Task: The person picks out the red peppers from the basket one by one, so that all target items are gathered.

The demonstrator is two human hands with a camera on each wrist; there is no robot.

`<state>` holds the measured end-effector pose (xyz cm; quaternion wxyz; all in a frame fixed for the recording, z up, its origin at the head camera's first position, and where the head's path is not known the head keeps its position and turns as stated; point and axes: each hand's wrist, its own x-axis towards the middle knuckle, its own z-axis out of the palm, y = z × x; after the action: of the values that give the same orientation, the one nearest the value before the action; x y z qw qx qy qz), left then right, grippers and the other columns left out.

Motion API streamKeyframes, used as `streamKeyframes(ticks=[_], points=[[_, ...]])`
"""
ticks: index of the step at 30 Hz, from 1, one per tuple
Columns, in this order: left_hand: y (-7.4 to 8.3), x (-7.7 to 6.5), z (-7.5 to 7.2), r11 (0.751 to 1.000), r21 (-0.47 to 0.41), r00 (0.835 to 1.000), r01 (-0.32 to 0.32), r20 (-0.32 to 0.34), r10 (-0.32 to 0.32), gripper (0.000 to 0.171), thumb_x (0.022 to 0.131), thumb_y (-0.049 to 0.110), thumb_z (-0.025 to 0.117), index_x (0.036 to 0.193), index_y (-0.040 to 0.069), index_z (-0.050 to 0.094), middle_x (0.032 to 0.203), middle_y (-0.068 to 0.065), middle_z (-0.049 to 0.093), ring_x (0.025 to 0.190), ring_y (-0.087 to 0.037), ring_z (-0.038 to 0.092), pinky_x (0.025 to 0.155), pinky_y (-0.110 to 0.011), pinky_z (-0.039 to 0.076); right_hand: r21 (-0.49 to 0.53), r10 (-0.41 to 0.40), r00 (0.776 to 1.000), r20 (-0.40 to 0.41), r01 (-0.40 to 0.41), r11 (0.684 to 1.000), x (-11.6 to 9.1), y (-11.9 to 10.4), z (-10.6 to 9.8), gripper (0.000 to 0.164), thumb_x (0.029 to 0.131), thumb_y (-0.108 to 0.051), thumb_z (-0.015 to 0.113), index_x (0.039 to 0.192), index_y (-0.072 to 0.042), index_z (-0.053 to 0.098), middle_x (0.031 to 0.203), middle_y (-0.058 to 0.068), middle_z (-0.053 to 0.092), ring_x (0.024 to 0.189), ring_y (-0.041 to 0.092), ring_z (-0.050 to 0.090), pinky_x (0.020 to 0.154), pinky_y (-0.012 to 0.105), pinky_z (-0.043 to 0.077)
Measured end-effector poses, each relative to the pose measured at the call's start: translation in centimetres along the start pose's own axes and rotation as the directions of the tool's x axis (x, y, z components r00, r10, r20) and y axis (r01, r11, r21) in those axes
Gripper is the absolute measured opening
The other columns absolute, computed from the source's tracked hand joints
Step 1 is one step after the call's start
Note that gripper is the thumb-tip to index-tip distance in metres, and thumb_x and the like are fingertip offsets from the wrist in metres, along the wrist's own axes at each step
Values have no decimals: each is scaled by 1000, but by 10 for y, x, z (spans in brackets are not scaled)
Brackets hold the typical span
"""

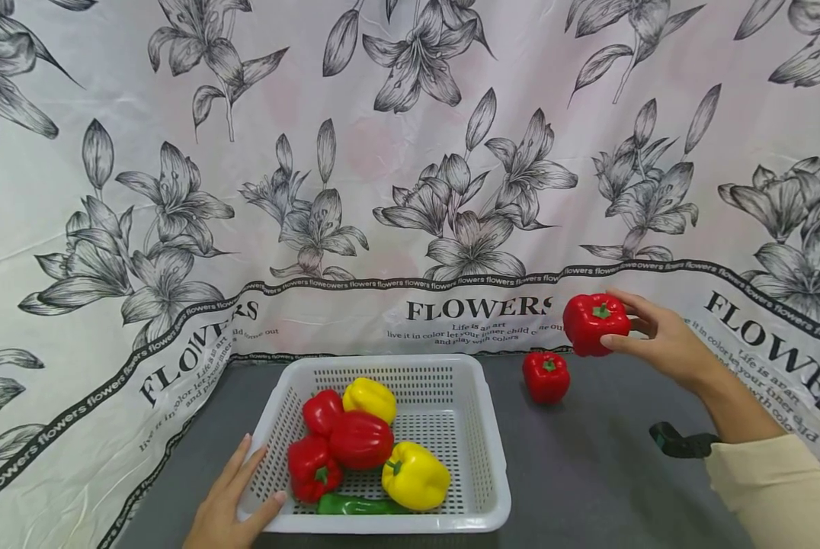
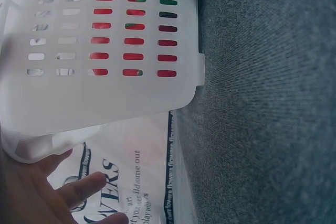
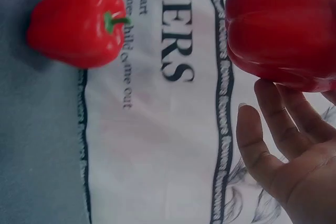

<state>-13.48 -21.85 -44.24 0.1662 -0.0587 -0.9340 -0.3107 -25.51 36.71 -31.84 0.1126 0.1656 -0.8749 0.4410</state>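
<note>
My right hand (image 1: 664, 339) holds a red bell pepper (image 1: 596, 325) in the air, gripped between thumb and fingers. Below and left of it, a second red bell pepper (image 1: 546, 377) rests on the dark surface, also seen in the right wrist view as a red pepper (image 3: 79, 24). At the white basket's left front corner, my left hand (image 1: 235, 499) touches the rim with fingers spread. Inside the basket (image 1: 482, 457) lie several red bell peppers (image 1: 362, 440), two yellow bell peppers (image 1: 417, 476) and a long green pepper (image 1: 362, 505).
A white cloth (image 1: 355, 320) with printed flowers and lettering hangs behind and along both sides of the dark grey table surface (image 1: 588, 488). A black strap device (image 1: 680, 442) sits on the right wrist.
</note>
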Motion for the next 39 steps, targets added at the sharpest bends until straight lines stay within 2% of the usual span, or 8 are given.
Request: streamKeyframes(ticks=[3,9,13,21,23,26,31,39], points=[[0,0,-1,1000,-3,1000,-7,-3,7,69,84,38,73,139,4,51,151,-17,32,125,-46,40,86,-70,38,1,16,1000,-6,-16,1000,0,9,-1,71,92,-22,67,151,-7,30,135,18,42,113,34,45,71,32,53],[0,0,-1,1000,-3,1000,-2,5,2,70,84,40,73,140,5,50,151,-15,31,126,-44,39,87,-69,37,6,67,998,8,-67,998,-1,29,-5,78,92,-21,66,152,-2,21,143,30,32,121,54,36,78,44,50],[1,-1,-1,1000,-1,1000,1,5,-1,69,84,40,72,140,5,50,151,-15,32,126,-44,39,87,-69,38,14,106,994,14,-106,994,-1,41,-6,80,93,-22,66,152,1,18,143,34,29,122,57,34,80,46,50],[2,0,-2,1000,-3,1000,20,21,-20,69,86,42,71,141,6,49,153,-14,30,127,-43,38,88,-69,37,41,162,986,39,-164,986,-1,63,-5,87,92,-27,68,152,2,13,145,34,25,125,57,32,74,19,48],[2,0,-2,1000,-3,1000,18,20,-18,69,86,42,71,142,6,49,153,-13,29,128,-43,37,88,-69,37,48,165,985,50,-167,985,-1,68,-4,86,92,-25,68,153,2,12,145,35,24,124,58,33,74,22,50],[1,0,-3,1000,2,1000,12,14,-12,69,86,41,71,142,7,49,153,-13,30,127,-43,37,87,-69,37,67,186,980,75,-191,979,-1,75,-1,86,93,-23,67,153,1,10,144,36,24,122,58,35,77,33,54],[-1,-1,-2,1000,5,1000,-10,0,10,68,86,39,71,141,6,49,152,-13,31,127,-42,38,86,-69,38,80,240,964,111,-249,965,-1,87,5,88,93,-23,67,153,0,7,145,38,19,123,58,32,81,48,53],[-2,-2,-2,1000,9,1000,-25,-3,25,68,86,40,71,141,6,49,152,-13,31,126,-43,39,86,-69,37,100,304,942,146,-319,942,-6,104,12,88,93,-21,66,152,2,6,146,41,12,123,59,29,81,53,52]])
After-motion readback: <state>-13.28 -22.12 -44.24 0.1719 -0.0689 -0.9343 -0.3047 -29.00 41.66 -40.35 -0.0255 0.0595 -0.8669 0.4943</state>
